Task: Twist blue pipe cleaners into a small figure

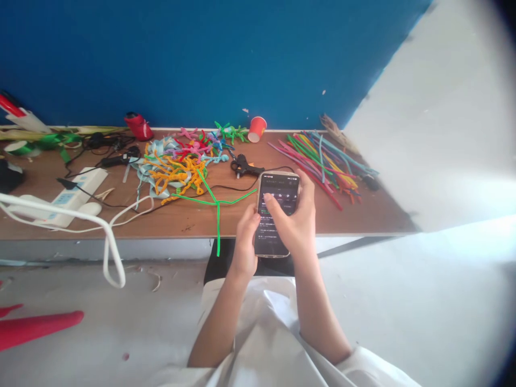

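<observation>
Both my hands hold a smartphone [280, 191] with a dark lit screen above the table's near edge. My left hand [244, 244] grips its lower left side. My right hand [297, 217] wraps the right side, its thumb resting on the screen. Just left of the phone, a bent green pipe cleaner [217, 215] hangs over the table's front edge. Behind it lies a tangle of orange, blue, pink and green pipe-cleaner shapes [181, 166].
On the brown table [363, 212]: a black glue gun [244, 165] with its cord, a red paper cup [257, 129], a spread of straight coloured pipe cleaners [326, 161], a white power strip [68, 196] with white cable [110, 242]. A red object [36, 325] lies on the floor.
</observation>
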A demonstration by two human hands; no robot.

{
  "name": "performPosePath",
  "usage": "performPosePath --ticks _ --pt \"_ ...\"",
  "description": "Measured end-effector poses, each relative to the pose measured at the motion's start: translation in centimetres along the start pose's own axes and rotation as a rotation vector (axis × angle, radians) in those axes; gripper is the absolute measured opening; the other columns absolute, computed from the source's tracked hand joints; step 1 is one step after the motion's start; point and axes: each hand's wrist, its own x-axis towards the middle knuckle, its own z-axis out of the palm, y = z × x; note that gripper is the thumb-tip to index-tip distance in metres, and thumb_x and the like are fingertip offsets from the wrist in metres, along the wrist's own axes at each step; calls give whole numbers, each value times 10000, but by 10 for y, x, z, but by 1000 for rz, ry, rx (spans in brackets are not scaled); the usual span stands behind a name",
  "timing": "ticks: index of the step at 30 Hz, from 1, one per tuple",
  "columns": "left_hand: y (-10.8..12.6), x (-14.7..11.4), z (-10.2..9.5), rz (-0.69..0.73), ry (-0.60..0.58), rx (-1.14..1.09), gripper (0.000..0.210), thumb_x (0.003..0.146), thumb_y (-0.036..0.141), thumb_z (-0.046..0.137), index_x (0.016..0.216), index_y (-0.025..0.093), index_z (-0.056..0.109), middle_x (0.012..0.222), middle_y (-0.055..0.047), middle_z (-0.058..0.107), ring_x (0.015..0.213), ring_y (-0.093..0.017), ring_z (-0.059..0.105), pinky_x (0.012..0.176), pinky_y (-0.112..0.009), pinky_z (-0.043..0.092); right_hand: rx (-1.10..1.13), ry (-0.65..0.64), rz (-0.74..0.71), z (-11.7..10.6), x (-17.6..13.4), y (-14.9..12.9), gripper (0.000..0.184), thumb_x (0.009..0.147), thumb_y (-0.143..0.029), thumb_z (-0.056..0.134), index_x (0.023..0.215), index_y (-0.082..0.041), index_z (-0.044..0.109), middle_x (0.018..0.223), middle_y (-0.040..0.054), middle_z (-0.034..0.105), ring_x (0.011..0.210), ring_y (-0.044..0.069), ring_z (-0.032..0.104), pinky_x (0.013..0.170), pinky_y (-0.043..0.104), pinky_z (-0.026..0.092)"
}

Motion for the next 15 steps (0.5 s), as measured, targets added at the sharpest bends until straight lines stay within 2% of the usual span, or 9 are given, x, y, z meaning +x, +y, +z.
performPosePath --ticks 3,6,8,11,15 --pt "1 2 0 -35 23 -54 298 924 407 589 1134 216 680 1057 -49 736 1057 -256 692 926 -341 523 188 -100 -13 -6 -4 1 652 936 -435 618 1507 -300 333 1483 102 514 1328 270 546 1123 458 450" --pt "2 4 0 -42 55 -99 298 915 415 581 1103 205 676 1052 -56 738 1070 -262 688 937 -354 520 291 -242 -2 -16 -7 6 694 950 -371 602 1549 -313 257 1480 96 529 1294 254 576 1093 448 486" --pt "3 5 0 -31 71 -115 285 921 413 562 1073 200 675 1069 -59 737 1097 -262 679 954 -358 513 335 -338 2 -26 -8 11 715 939 -349 620 1555 -307 260 1450 102 562 1244 256 611 1059 447 513" --pt "5 6 -1 -4 92 -122 284 928 408 548 1073 198 673 1123 -61 731 1142 -258 661 971 -355 504 368 -476 -1 -41 -7 19 702 925 -329 636 1547 -303 310 1458 110 558 1239 273 613 1025 460 530" --pt "7 6 -4 10 108 -131 291 937 404 544 1109 203 665 1173 -59 722 1179 -251 645 981 -344 495 323 -606 -39 -56 -5 24 760 898 -308 668 1564 -324 303 1547 107 466 1303 296 560 1015 478 533"
